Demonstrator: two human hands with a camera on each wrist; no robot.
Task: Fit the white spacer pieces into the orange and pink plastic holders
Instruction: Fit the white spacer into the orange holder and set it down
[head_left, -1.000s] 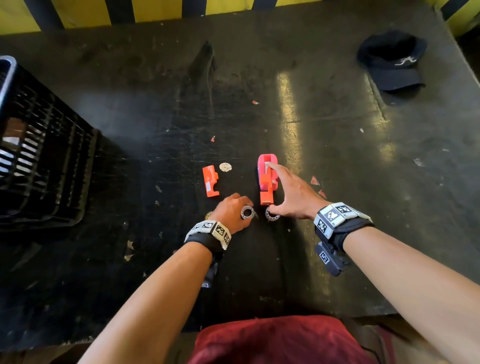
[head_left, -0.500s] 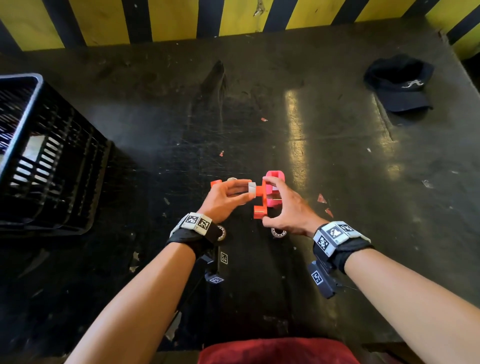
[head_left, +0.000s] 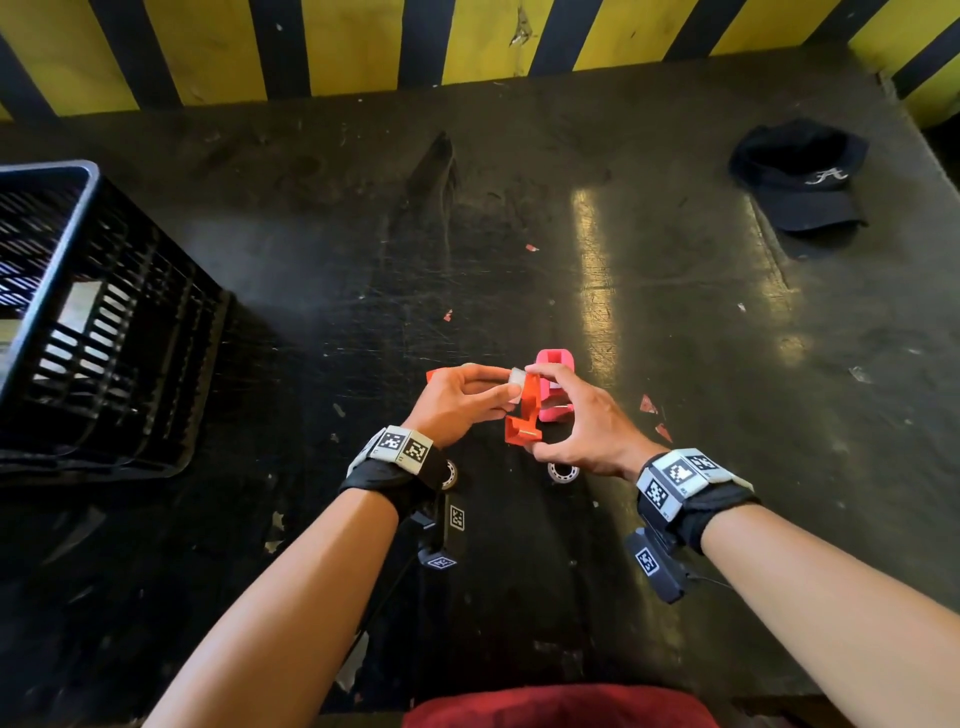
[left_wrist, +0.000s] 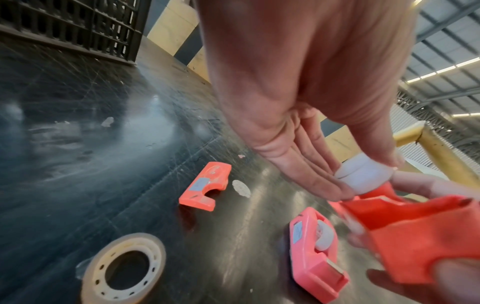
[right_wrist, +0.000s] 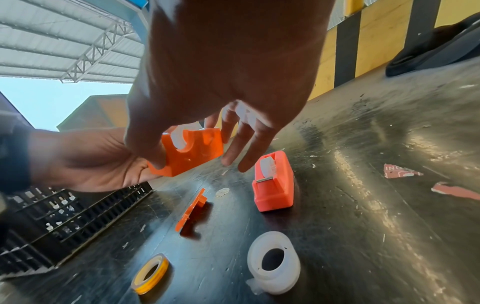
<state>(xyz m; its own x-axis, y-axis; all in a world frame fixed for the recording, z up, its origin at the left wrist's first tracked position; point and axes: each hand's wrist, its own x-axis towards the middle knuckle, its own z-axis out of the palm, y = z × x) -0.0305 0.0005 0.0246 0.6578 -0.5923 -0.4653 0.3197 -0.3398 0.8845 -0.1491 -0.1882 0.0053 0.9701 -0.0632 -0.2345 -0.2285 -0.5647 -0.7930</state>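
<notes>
My right hand (head_left: 566, 410) holds an orange holder (head_left: 523, 418) lifted above the table, index finger on its top and thumb under its lower end. My left hand (head_left: 500, 387) pinches a white spacer (head_left: 517, 384) and presses it against the holder's upper notch (right_wrist: 179, 136). In the left wrist view the spacer (left_wrist: 363, 176) sits at the edge of the orange holder (left_wrist: 415, 232). A pink holder (head_left: 555, 364) lies on the table behind my hands, with a white spacer (left_wrist: 323, 238) inside it. A separate flat orange piece (left_wrist: 205, 189) lies to its left.
A black slotted crate (head_left: 104, 322) stands at the left of the black table (head_left: 675, 322). A dark cap (head_left: 802, 176) lies at the far right. Two tape rolls, one clear (right_wrist: 275, 263) and one yellowish (right_wrist: 150, 273), lie just below my hands. Torn paper scraps (head_left: 652, 410) lie to the right.
Both hands have risen from the table. My right hand lifted the orange holder off from beside the pink one, and my left hand brought the white spacer up against it.
</notes>
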